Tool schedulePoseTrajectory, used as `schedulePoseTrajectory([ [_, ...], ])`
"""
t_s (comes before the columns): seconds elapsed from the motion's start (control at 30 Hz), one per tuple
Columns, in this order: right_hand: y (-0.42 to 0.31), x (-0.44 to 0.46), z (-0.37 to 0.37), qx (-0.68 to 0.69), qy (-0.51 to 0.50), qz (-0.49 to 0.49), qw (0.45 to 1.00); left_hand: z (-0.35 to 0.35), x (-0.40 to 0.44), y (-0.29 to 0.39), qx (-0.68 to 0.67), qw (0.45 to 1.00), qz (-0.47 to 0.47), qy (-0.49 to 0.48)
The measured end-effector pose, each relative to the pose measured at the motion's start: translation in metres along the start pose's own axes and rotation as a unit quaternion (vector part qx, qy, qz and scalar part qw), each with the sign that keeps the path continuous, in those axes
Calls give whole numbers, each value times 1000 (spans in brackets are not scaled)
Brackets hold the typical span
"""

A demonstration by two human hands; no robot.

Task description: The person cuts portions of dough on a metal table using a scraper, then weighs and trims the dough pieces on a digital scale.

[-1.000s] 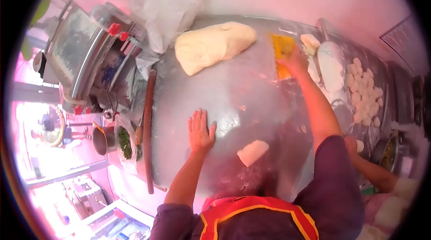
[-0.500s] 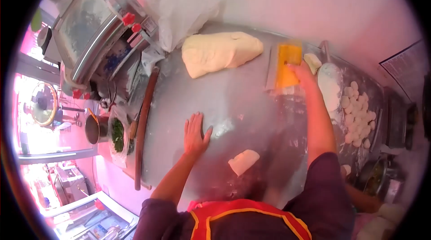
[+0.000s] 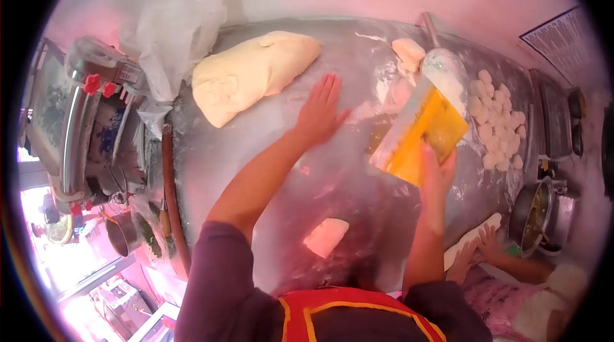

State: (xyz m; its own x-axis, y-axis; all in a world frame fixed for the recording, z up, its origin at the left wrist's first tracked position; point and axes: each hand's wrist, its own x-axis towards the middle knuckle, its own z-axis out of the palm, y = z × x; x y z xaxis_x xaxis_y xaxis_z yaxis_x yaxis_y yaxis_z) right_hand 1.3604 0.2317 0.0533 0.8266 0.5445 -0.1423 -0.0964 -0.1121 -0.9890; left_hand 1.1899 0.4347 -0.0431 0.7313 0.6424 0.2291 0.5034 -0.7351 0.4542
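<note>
My right hand (image 3: 438,172) grips a dough scraper (image 3: 409,143) with a yellow handle plate and a pale blade edge, tilted and seemingly raised over the metal worktop (image 3: 256,169). My left hand (image 3: 322,115) is open, fingers stretched out, palm down near the middle of the worktop. Just beyond and left of it lies a big slab of dough (image 3: 256,73). A small cut piece of dough (image 3: 326,237) rests close to my red-edged apron. Past the scraper, another dough lump (image 3: 408,53) sits beside a heap of flour (image 3: 446,73).
Several small dough rounds (image 3: 495,121) cover the right side. At lower right, another person's hands (image 3: 489,246) press a dough strip (image 3: 472,239), near a pot (image 3: 534,214). A wooden edge strip (image 3: 171,195), a dough-rolling machine (image 3: 86,131) and a plastic bag (image 3: 169,47) border the left.
My view has turned right. My right hand has drawn the scraper nearer to me and tilted it. My left hand has moved forward, toward the big dough. The other person's hands have come into view.
</note>
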Motion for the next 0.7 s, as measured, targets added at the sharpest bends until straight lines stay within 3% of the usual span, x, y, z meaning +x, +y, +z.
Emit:
schedulePoseTrajectory([
  [0.17, 1, -24, -37, 25, 17, -10, 999, 40, 63, 21, -58, 997, -26, -45],
  [0.23, -1, -25, -42, 31, 14, -12, 999, 59, 36, 39, -10, 990, 98, -103],
  [0.3, 0, -16, -44, 41, 9, -15, 999, 44, -19, 62, -107, 965, 135, -199],
  [0.37, 0, -1, -37, 26, -24, -59, 998, 9, -77, 56, 13, 906, 331, -264],
  [0.43, 1, 8, -25, 24, -60, -52, 997, -30, -120, 36, 20, 903, 330, -274],
  [0.53, 5, 40, 14, 14, -135, 1, 991, -77, -150, 3, 64, 905, 259, -330],
  [0.6, 29, 65, 50, -36, -194, 19, 980, -87, -137, -10, 121, 942, 150, -276],
  [0.63, 38, 76, 71, -29, -201, -17, 979, -93, -118, -22, 152, 953, 97, -243],
  [0.7, 54, 92, 103, -21, -210, -81, 974, -107, -63, -38, 142, 989, 39, -26],
])
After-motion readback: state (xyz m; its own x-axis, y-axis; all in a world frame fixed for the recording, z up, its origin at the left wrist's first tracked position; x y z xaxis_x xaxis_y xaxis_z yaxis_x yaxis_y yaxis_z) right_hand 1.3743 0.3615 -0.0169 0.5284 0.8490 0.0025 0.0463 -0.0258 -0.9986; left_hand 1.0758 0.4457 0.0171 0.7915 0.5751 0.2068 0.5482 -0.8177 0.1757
